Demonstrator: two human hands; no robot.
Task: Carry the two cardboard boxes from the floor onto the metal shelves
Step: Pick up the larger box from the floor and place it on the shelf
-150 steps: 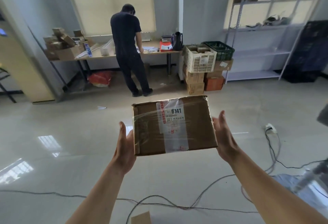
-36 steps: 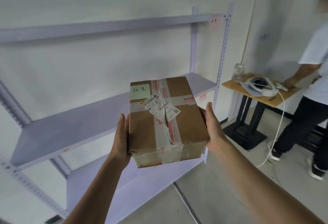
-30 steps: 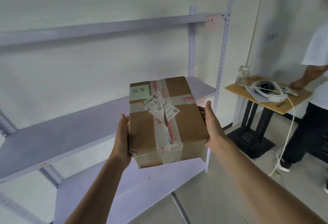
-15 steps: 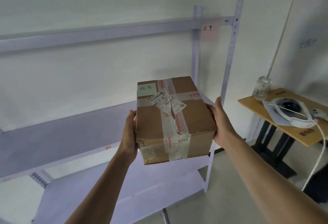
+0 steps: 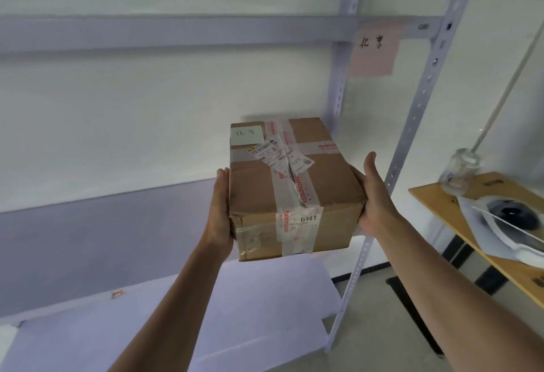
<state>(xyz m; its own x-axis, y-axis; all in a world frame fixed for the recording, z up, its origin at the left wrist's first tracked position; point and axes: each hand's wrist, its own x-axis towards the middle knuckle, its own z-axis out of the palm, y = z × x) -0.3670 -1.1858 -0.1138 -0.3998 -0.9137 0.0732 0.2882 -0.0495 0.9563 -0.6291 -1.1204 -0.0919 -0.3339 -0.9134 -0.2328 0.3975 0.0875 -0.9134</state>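
A taped cardboard box [image 5: 294, 186] marked 6141, with a pale note on its top, is held between my two hands. My left hand [image 5: 221, 204] presses its left side and my right hand [image 5: 374, 195] presses its right side. The box hovers over the right end of the middle shelf [image 5: 103, 224] of the pale metal shelves. Whether its far end touches the shelf I cannot tell. A pink note [image 5: 374, 50] hangs from the upper shelf's rail [image 5: 176, 33]. Only this one box is in view.
The lower shelf [image 5: 235, 312] lies under the box. The rack's front right post [image 5: 412, 124] stands just right of my right hand. A wooden side table [image 5: 435, 198] at the right carries a glass jar [image 5: 457, 176] and a white headset [image 5: 512, 224].
I have carried the box from the open floor up to the shelves. Over the last second the box moved forward over the middle shelf, and the other person went out of view.
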